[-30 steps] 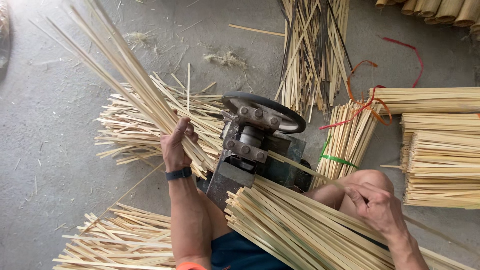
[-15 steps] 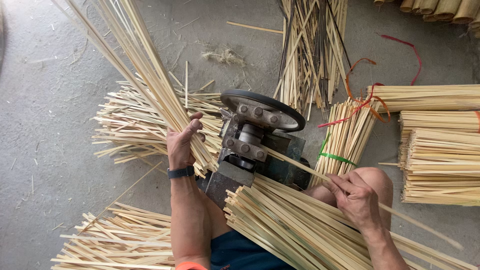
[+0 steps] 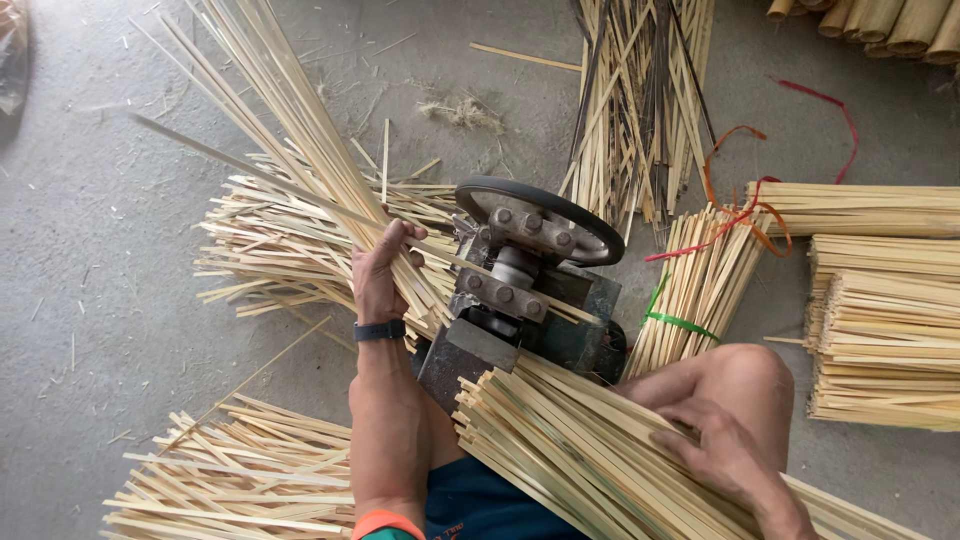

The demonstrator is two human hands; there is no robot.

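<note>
Beside the splitting machine [image 3: 530, 290], left hand [image 3: 378, 280] fingers clamp the fanned strip bundle [image 3: 300, 150]; right hand [image 3: 725, 455] rests flat, fingers loosely spread, steadying lap strips [image 3: 570, 450].

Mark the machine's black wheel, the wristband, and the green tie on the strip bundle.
black wheel [image 3: 600, 222], head view, on the right part of its rim.
wristband [image 3: 380, 330], head view, middle of the dark band on the left wrist.
green tie [image 3: 682, 322], head view, on the green strap across the bundle.

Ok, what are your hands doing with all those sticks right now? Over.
Left hand gripping fanned bamboo strips beside the machine. Right hand flat on lap bundle. One strip through the rollers. Nothing blocking.
</note>
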